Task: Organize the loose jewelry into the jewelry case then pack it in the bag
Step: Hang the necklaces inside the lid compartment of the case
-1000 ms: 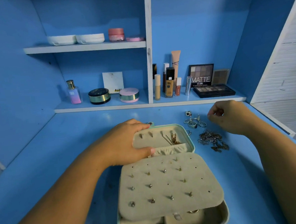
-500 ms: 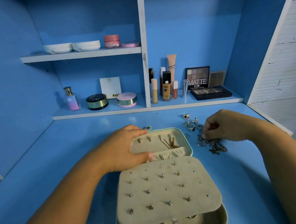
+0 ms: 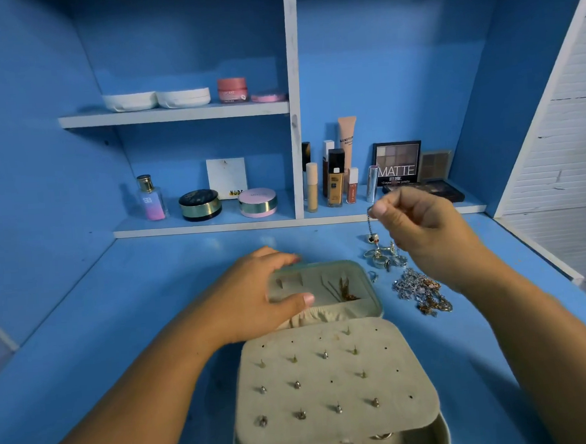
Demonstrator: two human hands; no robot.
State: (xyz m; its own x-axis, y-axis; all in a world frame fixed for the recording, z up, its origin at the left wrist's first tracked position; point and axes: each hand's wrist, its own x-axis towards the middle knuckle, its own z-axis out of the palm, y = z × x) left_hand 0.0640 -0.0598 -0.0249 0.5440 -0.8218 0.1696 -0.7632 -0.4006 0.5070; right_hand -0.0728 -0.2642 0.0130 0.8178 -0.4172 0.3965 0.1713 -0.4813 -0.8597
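Evidently, within the last half second the right hand (image 3: pixel 418 224) had risen from the tangled pile (image 3: pixel 421 291) on the worktop (image 3: pixel 153 316), at 3 o'clock of the jewelry case (image 3: pixel 338 264). It pinched one chain (image 3: pixel 371 227) between thumb and fingertip. The chain hung toward the rings (image 3: pixel 384 259), though its lower end appeared blurred. The left hand (image 3: pixel 254 292) gripped the open lid at 9 o'clock, steadying it. One piece was thus lifted clear, probably ready for transfer into the lid compartment at 7 o'clock of the raised hand.

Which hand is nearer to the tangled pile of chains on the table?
Right. The right hand is held up just behind the pile, pinching a thin chain. The left hand grips the case lid, further left of the pile.
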